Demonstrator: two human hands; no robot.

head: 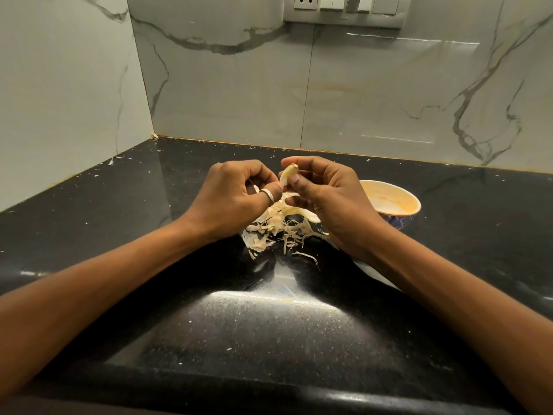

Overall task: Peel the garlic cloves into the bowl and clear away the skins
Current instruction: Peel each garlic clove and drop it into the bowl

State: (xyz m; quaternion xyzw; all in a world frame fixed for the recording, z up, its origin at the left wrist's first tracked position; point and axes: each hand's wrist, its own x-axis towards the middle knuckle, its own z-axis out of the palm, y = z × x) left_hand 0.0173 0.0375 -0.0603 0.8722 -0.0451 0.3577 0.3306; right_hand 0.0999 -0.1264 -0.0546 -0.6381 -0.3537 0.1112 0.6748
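Note:
A pale garlic clove (288, 174) is held up above the black counter, pinched between the thumb and fingers of my right hand (326, 196). My left hand (233, 199), with a ring on the thumb, has its fingers curled and its thumb tip against the clove's lower end. Directly under both hands lies a loose pile of papery garlic skins (281, 229). A bowl (398, 199) with a yellowish inside and a dark patterned outside stands just right of my right hand; no cloves show in the part I can see.
The black speckled counter (269, 324) ends at marble wall tiles behind and to the left. Small skin flakes (116, 158) are scattered toward the back left corner. A white edge, perhaps a plate (377, 272), shows under my right forearm. A switch panel (344, 9) is on the wall.

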